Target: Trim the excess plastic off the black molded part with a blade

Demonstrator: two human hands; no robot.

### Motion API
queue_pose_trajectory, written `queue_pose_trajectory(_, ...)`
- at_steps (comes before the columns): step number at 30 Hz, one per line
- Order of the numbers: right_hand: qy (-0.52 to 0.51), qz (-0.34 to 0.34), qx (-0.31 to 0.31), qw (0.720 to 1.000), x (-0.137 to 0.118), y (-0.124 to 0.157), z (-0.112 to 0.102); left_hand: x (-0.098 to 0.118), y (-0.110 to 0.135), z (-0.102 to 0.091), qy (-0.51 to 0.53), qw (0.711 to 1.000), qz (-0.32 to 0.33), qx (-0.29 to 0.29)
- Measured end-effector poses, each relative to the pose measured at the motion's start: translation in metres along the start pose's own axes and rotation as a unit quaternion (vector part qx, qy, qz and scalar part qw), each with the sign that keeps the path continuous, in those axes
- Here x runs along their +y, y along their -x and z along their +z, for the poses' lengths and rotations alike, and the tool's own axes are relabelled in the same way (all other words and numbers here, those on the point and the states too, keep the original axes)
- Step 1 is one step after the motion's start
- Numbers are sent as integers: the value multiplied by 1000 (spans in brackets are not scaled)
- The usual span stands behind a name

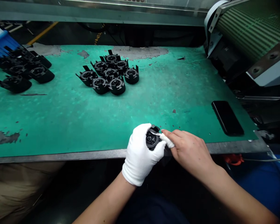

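Observation:
My left hand (pixel 140 152), in a white glove, is closed around a round black plastic part (pixel 152 140) at the table's front edge. The part's ringed face is turned up, and a short tab stands at its far side. My bare right hand (pixel 191 147) grips a small knife (pixel 167 141) whose handle looks wrapped in white. Its thin metal blade reaches over the part's upper rim, close to my left fingers. Whether the blade touches the plastic I cannot tell.
Several similar black parts (pixel 110 73) stand grouped on the green tabletop (pixel 172 93), with another cluster (pixel 21 70) and a blue bin (pixel 0 40) at left. A black phone (pixel 227 117) lies at right. A green conveyor belt (pixel 254 25) juts in from the upper right.

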State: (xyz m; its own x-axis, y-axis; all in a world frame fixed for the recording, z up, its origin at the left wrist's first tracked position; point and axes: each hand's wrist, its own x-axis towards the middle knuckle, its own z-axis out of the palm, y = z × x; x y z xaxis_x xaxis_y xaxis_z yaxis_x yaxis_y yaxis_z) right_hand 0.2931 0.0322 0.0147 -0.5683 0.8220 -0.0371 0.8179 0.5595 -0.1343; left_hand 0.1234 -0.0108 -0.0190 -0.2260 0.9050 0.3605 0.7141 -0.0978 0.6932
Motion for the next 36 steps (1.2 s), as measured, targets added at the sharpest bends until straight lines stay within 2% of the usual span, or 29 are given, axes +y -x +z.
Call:
queue_pose_trajectory(4,-26,-20,-27,999,10,1,-4,-2,1,-1,12,1000,1,-6)
queue_pose_trajectory(8,1,-24,-28,999,13,-4,-9,0,0,-3,16,1000,-7,-23)
queue_pose_trajectory(12,20,-7,-27,999,10,-9,-12,1,-1,-2,20,1000,-7,-13)
queue_pose_trajectory(19,-53,-28,-15,998,14,-1,-7,0,0,-2,26,1000,-1,-12)
queue_pose_trajectory(26,40,-6,-7,999,5,-8,-6,5,-1,1,19,1000,0,4)
queue_pose_trajectory(30,14,4,-14,1000,5,-10,-8,6,2,4,24,999,-13,25)
queue_pose_trajectory(33,-64,-23,-30,997,15,-6,-10,-1,-1,-3,37,999,-4,-21)
queue_pose_trajectory(36,-121,-39,-56,990,27,0,-15,-11,-11,-18,60,989,32,-131)
